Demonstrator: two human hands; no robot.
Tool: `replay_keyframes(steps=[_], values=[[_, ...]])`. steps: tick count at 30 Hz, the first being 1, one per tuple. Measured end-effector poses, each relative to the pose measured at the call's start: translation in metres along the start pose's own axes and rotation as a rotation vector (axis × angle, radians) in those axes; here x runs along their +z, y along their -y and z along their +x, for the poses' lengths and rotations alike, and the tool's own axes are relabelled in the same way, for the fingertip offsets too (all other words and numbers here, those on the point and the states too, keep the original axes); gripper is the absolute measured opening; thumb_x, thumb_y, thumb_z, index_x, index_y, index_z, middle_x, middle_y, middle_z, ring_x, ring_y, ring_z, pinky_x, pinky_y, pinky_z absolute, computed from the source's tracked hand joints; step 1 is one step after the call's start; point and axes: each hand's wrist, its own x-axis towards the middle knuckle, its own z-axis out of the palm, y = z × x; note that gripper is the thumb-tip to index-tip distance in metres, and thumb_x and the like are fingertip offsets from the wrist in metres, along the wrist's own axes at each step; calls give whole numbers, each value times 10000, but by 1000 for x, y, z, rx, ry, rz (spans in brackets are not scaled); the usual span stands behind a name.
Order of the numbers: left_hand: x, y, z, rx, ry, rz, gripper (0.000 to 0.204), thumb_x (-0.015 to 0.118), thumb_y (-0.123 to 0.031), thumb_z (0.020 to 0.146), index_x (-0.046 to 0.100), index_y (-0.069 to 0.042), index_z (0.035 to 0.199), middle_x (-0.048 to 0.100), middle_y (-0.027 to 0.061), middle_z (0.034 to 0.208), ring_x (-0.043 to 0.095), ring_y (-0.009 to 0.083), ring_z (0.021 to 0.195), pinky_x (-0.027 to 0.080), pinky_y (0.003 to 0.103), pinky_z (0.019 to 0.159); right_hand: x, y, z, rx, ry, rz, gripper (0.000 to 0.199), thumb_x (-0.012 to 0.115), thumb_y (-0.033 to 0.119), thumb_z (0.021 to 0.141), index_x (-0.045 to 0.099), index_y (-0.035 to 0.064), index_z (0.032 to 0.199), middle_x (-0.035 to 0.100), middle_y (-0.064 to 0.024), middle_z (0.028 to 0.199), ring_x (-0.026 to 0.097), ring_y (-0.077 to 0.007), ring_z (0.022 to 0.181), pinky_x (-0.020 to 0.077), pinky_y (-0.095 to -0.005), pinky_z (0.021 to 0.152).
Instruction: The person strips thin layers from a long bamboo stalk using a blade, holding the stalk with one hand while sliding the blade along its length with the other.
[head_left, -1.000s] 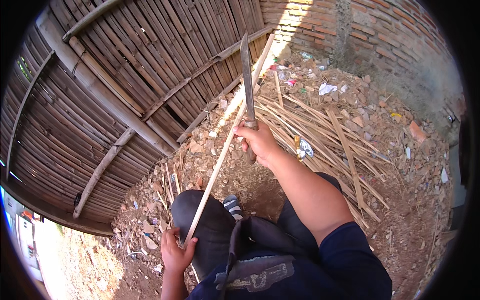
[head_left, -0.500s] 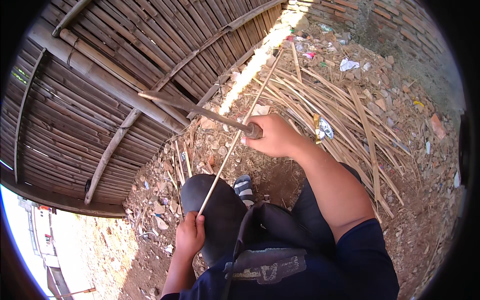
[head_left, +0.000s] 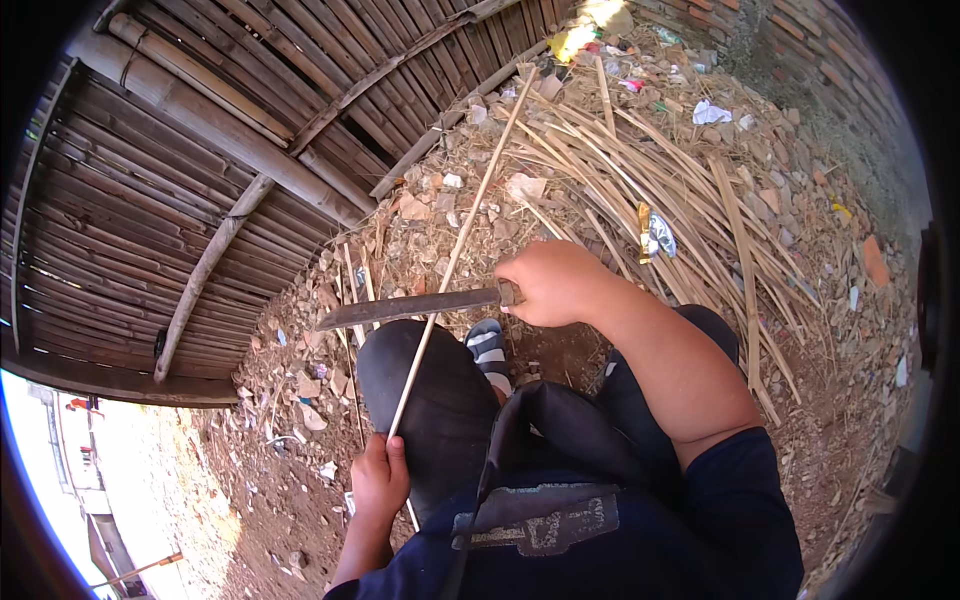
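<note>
Pale, slender, the strip (head_left: 464,238) is pinched in the left hand (head_left: 380,474); the right hand (head_left: 550,284) clenches a dark knife (head_left: 405,309).

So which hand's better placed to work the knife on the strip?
Right hand, probably: it grips the knife, which crosses the strip. The left hand is busy holding the strip's near end.
</note>
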Motion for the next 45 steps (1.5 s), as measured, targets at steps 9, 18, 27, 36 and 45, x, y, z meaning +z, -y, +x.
replay_keyframes(steps=[9, 18, 27, 36, 45], values=[[6, 13, 5, 43, -2, 36, 318, 547, -287, 1059, 545, -42, 856, 612, 249, 663, 620, 500, 622, 466, 577, 555, 20, -21, 23, 25, 38, 119, 388, 791, 387, 832, 743, 128, 1116, 704, -186, 833, 694, -400, 916, 545, -512, 786], [9, 19, 7, 7, 16, 19, 326, 549, -305, 1055, 557, -41, 865, 608, 254, 651, 621, 503, 613, 473, 581, 552, 20, -17, 26, -19, -19, 69, 342, 777, 360, 844, 732, 98, 1060, 724, -169, 901, 702, -392, 933, 555, -501, 805], [10, 15, 4, 9, -30, 67, 307, 569, -290, 1043, 561, -43, 861, 598, 233, 628, 615, 486, 576, 474, 568, 533, 9, 15, 20, -16, 16, -131, 258, 760, 242, 781, 725, 116, 1004, 708, -152, 823, 712, -377, 862, 556, -515, 762], [12, 8, 5, -20, -59, 159, 285, 590, -260, 1025, 548, -44, 843, 592, 228, 642, 610, 474, 570, 483, 560, 526, 13, -47, 41, 235, -275, 252, 188, 736, 218, 813, 709, 86, 943, 709, -172, 820, 705, -380, 811, 549, -489, 747], [21, 18, 2, 53, -122, 116, 260, 612, -234, 1004, 561, -44, 833, 596, 216, 641, 611, 455, 561, 480, 544, 509, 5, -36, 35, 127, -91, 169, 240, 775, 261, 828, 726, 58, 948, 679, -187, 775, 670, -390, 760, 509, -464, 709]])
